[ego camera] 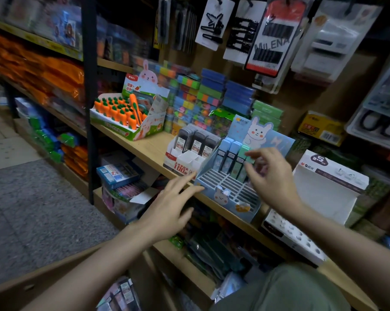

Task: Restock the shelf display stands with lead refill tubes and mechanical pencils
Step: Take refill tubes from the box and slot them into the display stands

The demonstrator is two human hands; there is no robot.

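Wooden shelf [149, 149], light plank on a dark metal upright [91, 108], running from upper left to lower right; further shelves above and below, all stocked.

Blue bunny display stand [231, 194]: stands at the shelf's front edge, a slotted tray with most slots bare. Lead refill tubes [231, 157] in pale blue and green stand upright in its back row, before a bunny backing card.

White display stand [185, 161]: just left of the blue one, touching or nearly so; dark grey refill boxes [197, 141] upright in the rear, front pockets unfilled.

Carrot display box [126, 117]: further left on the same shelf, rows of orange carrot-shaped items, bunny header card.

White carton stand [328, 189]: right of the blue stand, open-fronted.

Behind: stacked coloured blocks of sticky notes [203, 97]. Above: hanging cards of hair clips [214, 21] and bobby pins [272, 37].

Left bay: orange plastic packs [43, 70]. Lower shelf: open boxes of stationery [120, 176]. Floor: grey carpet [32, 209], pale tiles beyond.

Left hand [171, 209]: grip apart, fingers straight, tips at the blue stand's front left corner; contact uncertain.

Right hand [270, 176]: over the blue stand, fingers loosely spread beside the green tubes, blurred; holds nothing visible.
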